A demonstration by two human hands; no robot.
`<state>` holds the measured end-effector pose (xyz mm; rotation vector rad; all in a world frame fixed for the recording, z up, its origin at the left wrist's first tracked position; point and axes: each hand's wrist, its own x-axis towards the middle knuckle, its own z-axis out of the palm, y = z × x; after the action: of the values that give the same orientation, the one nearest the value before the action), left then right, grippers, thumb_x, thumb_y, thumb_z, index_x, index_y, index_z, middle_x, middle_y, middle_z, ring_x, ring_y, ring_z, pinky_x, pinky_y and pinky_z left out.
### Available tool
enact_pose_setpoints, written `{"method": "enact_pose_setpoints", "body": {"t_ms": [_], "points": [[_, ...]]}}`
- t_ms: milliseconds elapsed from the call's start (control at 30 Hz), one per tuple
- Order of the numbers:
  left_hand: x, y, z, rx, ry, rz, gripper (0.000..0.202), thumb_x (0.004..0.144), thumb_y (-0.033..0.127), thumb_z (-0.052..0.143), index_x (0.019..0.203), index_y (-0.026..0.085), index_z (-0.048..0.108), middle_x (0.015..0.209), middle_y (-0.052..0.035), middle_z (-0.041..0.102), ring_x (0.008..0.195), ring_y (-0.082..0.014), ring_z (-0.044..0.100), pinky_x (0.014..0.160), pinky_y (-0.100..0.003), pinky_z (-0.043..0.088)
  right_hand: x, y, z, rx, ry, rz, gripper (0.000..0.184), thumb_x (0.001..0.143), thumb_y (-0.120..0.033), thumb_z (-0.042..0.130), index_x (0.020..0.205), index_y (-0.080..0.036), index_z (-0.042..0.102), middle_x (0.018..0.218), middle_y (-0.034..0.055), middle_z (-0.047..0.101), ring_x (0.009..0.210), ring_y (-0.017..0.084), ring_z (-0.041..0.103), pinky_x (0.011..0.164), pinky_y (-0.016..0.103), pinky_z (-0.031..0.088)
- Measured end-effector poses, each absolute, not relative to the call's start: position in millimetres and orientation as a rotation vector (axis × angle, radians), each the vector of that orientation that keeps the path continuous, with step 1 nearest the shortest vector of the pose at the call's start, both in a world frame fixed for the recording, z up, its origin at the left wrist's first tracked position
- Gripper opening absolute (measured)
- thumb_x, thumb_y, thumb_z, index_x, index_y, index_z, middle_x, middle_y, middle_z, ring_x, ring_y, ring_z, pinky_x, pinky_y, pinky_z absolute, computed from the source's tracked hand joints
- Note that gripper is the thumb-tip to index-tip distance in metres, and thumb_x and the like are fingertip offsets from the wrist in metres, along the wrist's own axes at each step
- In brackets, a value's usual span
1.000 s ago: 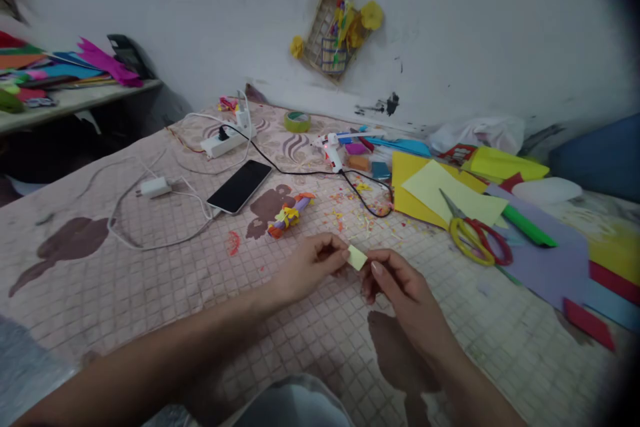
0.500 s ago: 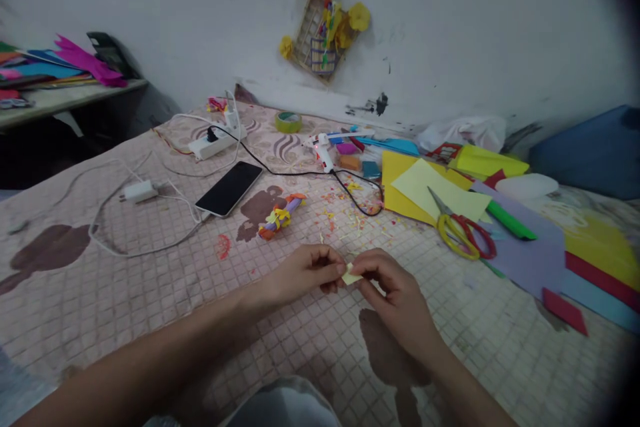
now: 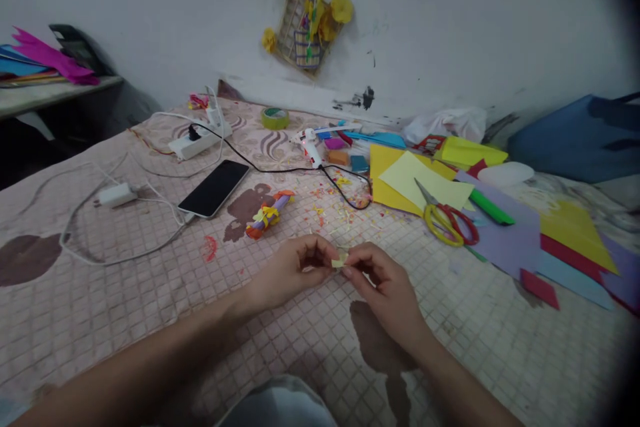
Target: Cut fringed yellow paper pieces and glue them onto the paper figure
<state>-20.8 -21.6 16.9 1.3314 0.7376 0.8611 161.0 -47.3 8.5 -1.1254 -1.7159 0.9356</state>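
Between my two hands is a small pale yellow piece of paper (image 3: 339, 260), held just above the tabletop. My left hand (image 3: 297, 265) pinches its left end with thumb and fingers. On the other side, my right hand (image 3: 383, 277) grips the right end between thumb and forefinger. The fingertips cover part of the paper. Beyond my left hand lies a small purple, orange and yellow craft piece (image 3: 270, 213). Tiny paper scraps (image 3: 333, 207) are scattered on the patterned cloth past my fingers.
To the right, scissors (image 3: 445, 223) with yellow and red handles rest on coloured sheets (image 3: 510, 240). A white glue gun (image 3: 312, 150) trails a black cord. At left are a phone (image 3: 214, 188), a charger (image 3: 117, 195), cables and a power strip (image 3: 195, 143). Green tape (image 3: 275, 118) sits behind.
The paper looks more folded or turned and shows as a narrower strip, with both hands still pinching it. The whole view has shifted slightly, so table items appear further left.
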Motion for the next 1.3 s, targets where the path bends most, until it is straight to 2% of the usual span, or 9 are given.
{"method": "enact_pose_setpoints", "body": {"t_ms": [200, 400, 567, 667, 733, 900, 1100, 1300], "points": [[-18.7, -23.5, 12.5, 1.379, 0.77, 0.937, 0.013, 0.075, 0.022, 0.066, 0.077, 0.012, 0.059, 0.074, -0.0025, 0.059, 0.07, -0.012, 0.055, 0.066, -0.026, 0.043, 157.9, -47.6, 11.9, -1.123, -1.643, 1.043, 0.001, 0.084, -0.02, 0.057, 0.083, -0.021, 0.058, 0.078, -0.0004, 0.057, 0.073, 0.014, 0.054, 0.066, 0.026, 0.043], [-17.2, -25.2, 10.2, 1.318, 0.773, 0.98, 0.013, 0.077, 0.024, 0.066, 0.078, 0.012, 0.06, 0.078, -0.004, 0.061, 0.074, -0.0143, 0.059, 0.07, -0.029, 0.046, 152.8, -48.3, 10.8, -1.105, -1.448, 1.287, 0.009, 0.084, -0.028, 0.058, 0.08, -0.02, 0.054, 0.07, -0.0016, 0.053, 0.065, 0.013, 0.051, 0.06, 0.026, 0.043], [-15.9, -25.1, 8.1, 1.22, 0.769, 0.987, 0.015, 0.075, 0.025, 0.068, 0.076, 0.012, 0.059, 0.075, -0.0033, 0.063, 0.069, -0.0148, 0.061, 0.068, -0.03, 0.048, 149.3, -50.1, 9.6, -1.057, -1.264, 1.429, 0.018, 0.08, -0.032, 0.063, 0.091, -0.022, 0.051, 0.08, -0.0011, 0.055, 0.065, 0.012, 0.054, 0.059, 0.026, 0.047], [-16.0, -24.5, 7.9, 1.229, 0.794, 0.993, 0.015, 0.074, 0.024, 0.069, 0.074, 0.012, 0.059, 0.074, -0.003, 0.063, 0.068, -0.0139, 0.06, 0.066, -0.029, 0.047, 149.9, -49.6, 8.9, -1.029, -1.241, 1.53, 0.015, 0.085, -0.035, 0.057, 0.088, -0.02, 0.055, 0.076, -0.0005, 0.057, 0.064, 0.012, 0.055, 0.059, 0.026, 0.046], [-15.9, -24.3, 7.9, 1.24, 0.816, 0.98, 0.016, 0.073, 0.024, 0.07, 0.073, 0.012, 0.059, 0.073, -0.003, 0.063, 0.068, -0.0135, 0.059, 0.066, -0.028, 0.047, 151.0, -48.5, 8.5, -1.033, -1.215, 1.55, 0.018, 0.088, -0.036, 0.053, 0.083, -0.019, 0.056, 0.07, -0.0009, 0.057, 0.062, 0.011, 0.055, 0.059, 0.026, 0.046], [-14.3, -25.3, 8.3, 1.202, 0.864, 0.934, 0.021, 0.07, 0.025, 0.072, 0.072, 0.012, 0.056, 0.073, -0.0029, 0.063, 0.068, -0.0135, 0.059, 0.066, -0.028, 0.046, 152.6, -46.8, 8.1, -1.064, -1.148, 1.58, 0.014, 0.083, -0.032, 0.06, 0.078, -0.019, 0.057, 0.066, -0.003, 0.057, 0.057, 0.01, 0.053, 0.054, 0.023, 0.045], [-13.2, -23.1, 10.2, 1.083, 0.851, 0.916, 0.027, 0.065, 0.02, 0.075, 0.078, 0.014, 0.053, 0.07, 0.0025, 0.058, 0.064, -0.0088, 0.057, 0.062, -0.023, 0.044, 153.1, -47.5, 6.8, -1.068, -1.172, 1.581, 0.014, 0.084, -0.031, 0.058, 0.078, -0.019, 0.057, 0.064, -0.0025, 0.057, 0.057, 0.01, 0.054, 0.054, 0.025, 0.047], [-11.6, -23.3, 7.0, 0.972, 0.795, 0.904, 0.027, 0.066, 0.021, 0.075, 0.081, 0.014, 0.053, 0.071, 0.0024, 0.06, 0.064, -0.0091, 0.058, 0.063, -0.024, 0.044, 151.9, -47.1, 7.7, -1.073, -1.174, 1.569, 0.014, 0.083, -0.032, 0.058, 0.077, -0.019, 0.057, 0.063, -0.0024, 0.057, 0.057, 0.011, 0.055, 0.054, 0.025, 0.047]]}}
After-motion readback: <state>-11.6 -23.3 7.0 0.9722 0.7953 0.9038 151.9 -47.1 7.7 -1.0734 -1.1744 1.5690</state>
